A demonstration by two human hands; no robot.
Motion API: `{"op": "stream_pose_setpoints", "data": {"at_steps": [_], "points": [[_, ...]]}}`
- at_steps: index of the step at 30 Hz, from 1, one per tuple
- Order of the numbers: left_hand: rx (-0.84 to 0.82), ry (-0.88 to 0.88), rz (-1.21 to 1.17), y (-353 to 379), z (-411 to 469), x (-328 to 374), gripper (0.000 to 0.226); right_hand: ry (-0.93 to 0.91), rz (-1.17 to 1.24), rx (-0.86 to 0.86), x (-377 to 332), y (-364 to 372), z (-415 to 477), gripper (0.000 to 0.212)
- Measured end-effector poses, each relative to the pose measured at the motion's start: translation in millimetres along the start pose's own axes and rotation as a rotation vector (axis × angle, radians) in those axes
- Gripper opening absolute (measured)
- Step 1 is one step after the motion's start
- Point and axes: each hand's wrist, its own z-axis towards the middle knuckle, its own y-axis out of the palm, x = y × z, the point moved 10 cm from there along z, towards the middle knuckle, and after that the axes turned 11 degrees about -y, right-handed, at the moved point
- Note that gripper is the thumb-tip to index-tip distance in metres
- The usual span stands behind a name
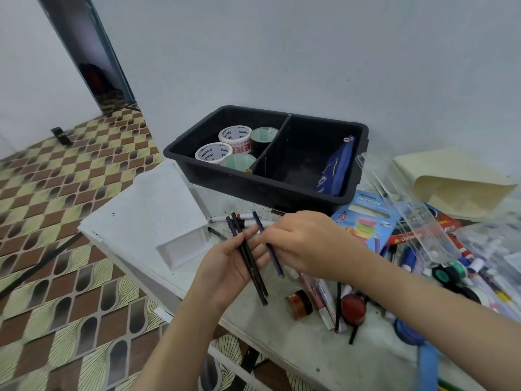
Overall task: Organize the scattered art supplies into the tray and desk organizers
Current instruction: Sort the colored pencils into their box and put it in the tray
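- The dark pencils (pixel 258 286) are thin, stiff and light. Loosely bundled they will likely roll and fan apart, so they are best held round the middle of the shafts
- The blue pencil (pixel 275 261) should handle the same way: rigid, nearly weightless, with a tip that could snap if dropped. A pinch near mid-length keeps it steady
- The left hand (pixel 225 263) is palm-up above the desk (pixel 282 348), its fingers curled round the dark pencils, which cross the palm with their ends pointing toward the tray (pixel 253 182)
- The right hand (pixel 304 244) is palm-down just beside it, fingertips closed on the blue pencil, which lies close to the bundle and nearly parallel to it
- My guess is that the blue pencil is being added to the bundle
- The tray stands at the back of the desk, with tape rolls (pixel 235 136) in its left compartment and a blue pouch (pixel 335 167) in its right
- A white organizer (pixel 158 215) lies on its side left of the hands, and a clear organizer (pixel 408 215) lies tilted on the clutter to the right
- More markers (pixel 239 217) lie on the desk beyond the hands
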Motion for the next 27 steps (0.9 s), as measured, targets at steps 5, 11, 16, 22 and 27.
{"op": "stream_pose_setpoints", "data": {"at_steps": [5,11,16,22,27], "points": [[0.061,0.066,-0.021,-3.3,5.7,4.4,0.028,0.126,0.084,0.029,14.9,5.4,-16.6,0.025],[0.207,0.11,-0.146,-17.8,7.4,4.2,0.025,0.543,-0.065,-0.092,61.3,20.6,-35.2,0.025],[0.31,0.13,-0.189,-17.9,13.6,1.6,0.022,0.487,0.139,0.005,38.8,26.6,-20.4,0.026],[0.254,0.128,-0.213,-11.1,13.8,3.5,0.027,0.523,0.21,-0.122,42.4,46.3,-21.3,0.028],[0.2,0.121,-0.099,-3.7,16.6,3.1,0.02,0.583,0.289,-0.09,49.0,47.6,-22.7,0.025]]}}
